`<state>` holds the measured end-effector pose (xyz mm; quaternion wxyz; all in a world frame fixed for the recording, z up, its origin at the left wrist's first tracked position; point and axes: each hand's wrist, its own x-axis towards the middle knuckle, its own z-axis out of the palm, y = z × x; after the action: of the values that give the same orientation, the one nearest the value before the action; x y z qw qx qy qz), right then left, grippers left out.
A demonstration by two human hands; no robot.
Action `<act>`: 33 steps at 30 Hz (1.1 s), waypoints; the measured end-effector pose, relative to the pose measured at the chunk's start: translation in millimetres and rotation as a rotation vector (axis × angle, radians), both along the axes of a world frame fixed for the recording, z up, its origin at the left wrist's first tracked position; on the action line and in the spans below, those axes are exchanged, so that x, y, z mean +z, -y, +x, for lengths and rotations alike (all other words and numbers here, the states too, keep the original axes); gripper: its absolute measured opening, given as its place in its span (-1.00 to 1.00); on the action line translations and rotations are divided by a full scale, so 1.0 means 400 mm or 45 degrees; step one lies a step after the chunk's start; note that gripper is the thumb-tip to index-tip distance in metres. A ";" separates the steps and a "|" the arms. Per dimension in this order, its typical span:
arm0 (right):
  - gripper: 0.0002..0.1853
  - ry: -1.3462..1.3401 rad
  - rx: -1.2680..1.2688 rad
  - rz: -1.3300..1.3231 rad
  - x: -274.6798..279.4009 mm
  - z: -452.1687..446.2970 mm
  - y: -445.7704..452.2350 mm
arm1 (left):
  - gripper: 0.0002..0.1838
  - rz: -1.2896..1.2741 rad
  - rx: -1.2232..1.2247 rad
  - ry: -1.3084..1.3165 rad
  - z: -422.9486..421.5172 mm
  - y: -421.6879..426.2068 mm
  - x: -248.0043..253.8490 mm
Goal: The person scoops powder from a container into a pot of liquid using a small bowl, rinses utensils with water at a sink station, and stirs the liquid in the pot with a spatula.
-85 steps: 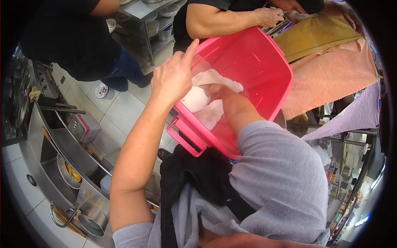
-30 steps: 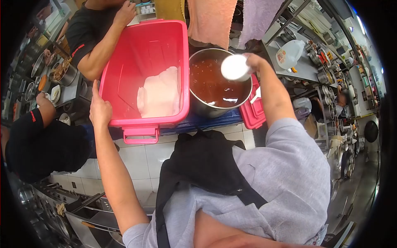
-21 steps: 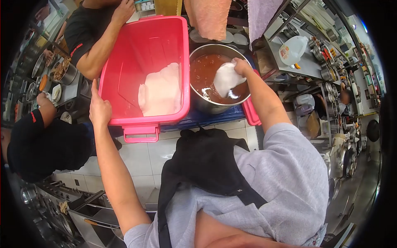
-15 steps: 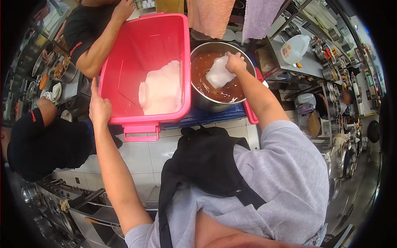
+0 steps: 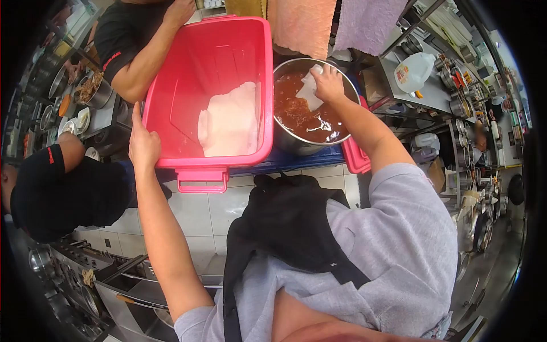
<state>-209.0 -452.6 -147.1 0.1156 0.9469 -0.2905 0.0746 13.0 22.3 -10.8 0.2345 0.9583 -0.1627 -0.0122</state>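
Observation:
My right hand (image 5: 330, 84) is closed on a white, thin-looking piece (image 5: 309, 91), whose exact kind I cannot make out. It holds the piece tilted over a large metal pot (image 5: 300, 146) of reddish-brown liquid (image 5: 290, 94), and the piece's lower end meets the rippling surface. To the left of the pot stands a deep pink plastic bin (image 5: 194, 62). A pale, smooth-looking mass (image 5: 231, 122) lies on its bottom, toward the right side. My left hand (image 5: 144, 143) grips the bin's near left edge, index finger stretched along the outside.
A person in a black shirt (image 5: 130, 40) leans close by the bin's far left side; another (image 5: 68, 188) is at the left. A blue surface (image 5: 279, 162) supports the bin and pot. Cloths (image 5: 302, 25) hang behind, and a plastic jug (image 5: 414, 72) stands on the right-hand counter.
My right hand has lifted and tipped the white piece toward the pot's far side, so it shows narrower. Ripples now spread in the liquid below. My left hand stays at the bin's edge.

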 end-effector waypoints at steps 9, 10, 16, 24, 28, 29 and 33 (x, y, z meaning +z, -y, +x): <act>-0.26 0.182 -0.055 -0.109 0.059 -0.038 0.000 | -0.08 0.010 -0.012 0.019 0.001 -0.006 -0.005; -0.25 0.163 -0.042 -0.106 0.068 -0.049 -0.004 | -0.08 0.007 -0.010 0.012 0.000 -0.007 -0.009; -0.23 0.111 -0.172 -0.012 0.068 -0.116 -0.002 | -0.08 -0.009 -0.017 0.017 -0.005 -0.009 -0.013; 0.04 1.071 -0.630 0.838 0.073 -0.216 0.270 | -0.14 -0.012 -0.020 0.096 -0.007 -0.011 -0.021; -0.15 1.330 0.065 1.059 0.400 -0.074 0.164 | -0.15 -0.034 -0.032 0.133 0.000 -0.016 -0.034; -0.19 1.284 0.129 0.964 0.475 -0.007 0.098 | -0.15 -0.048 -0.058 0.146 0.001 -0.017 -0.035; -0.35 0.570 0.854 0.722 0.566 0.280 -0.125 | -0.15 -0.066 -0.054 0.164 -0.004 -0.019 -0.032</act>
<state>-97.1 -402.5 79.3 -0.2422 0.9432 0.0039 0.2275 11.5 30.1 -23.7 0.2478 0.9471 -0.1981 0.0488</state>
